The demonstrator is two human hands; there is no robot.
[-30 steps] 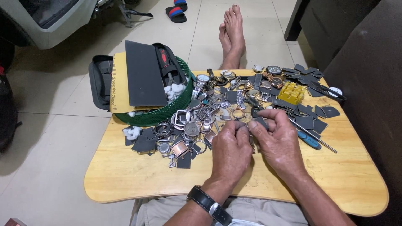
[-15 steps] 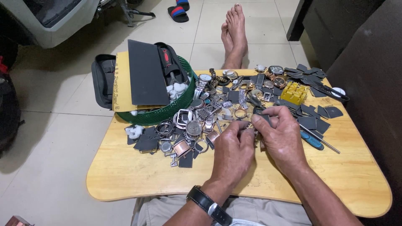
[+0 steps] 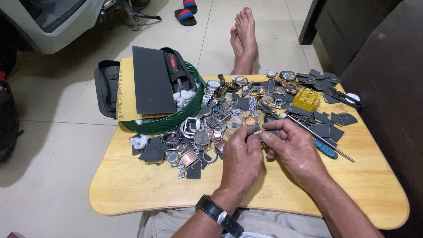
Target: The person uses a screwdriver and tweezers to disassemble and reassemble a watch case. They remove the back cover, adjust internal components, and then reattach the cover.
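A low, light wooden bench (image 3: 132,189) with rounded corners is shown from above, and all places are given relative to it. At its far left corner a round green plastic mesh basket (image 3: 176,120) is set, in which a flat dark grey rectangular sheet (image 3: 152,81), a tan paper envelope (image 3: 125,90) and a black zipped pouch (image 3: 105,86) are carried. Across the far half of the bench a scatter of metal watch cases, bracelets and bezels (image 3: 207,128) is spread, with dark grey cut leather pieces (image 3: 328,121) towards the far right. A yellow plastic block-shaped holder (image 3: 306,99) is placed near the far edge, right of centre. A blue-handled screwdriver (image 3: 324,147) is laid at the right, just beside the right hand (image 3: 295,152). At the centre of the bench both hands are brought together: a small gold-coloured metal watch part (image 3: 259,131) is pinched between the fingertips of the left hand (image 3: 240,158) and of the right hand, just above the bench surface. A black wristwatch (image 3: 218,215) is worn on the left wrist, at the near edge.
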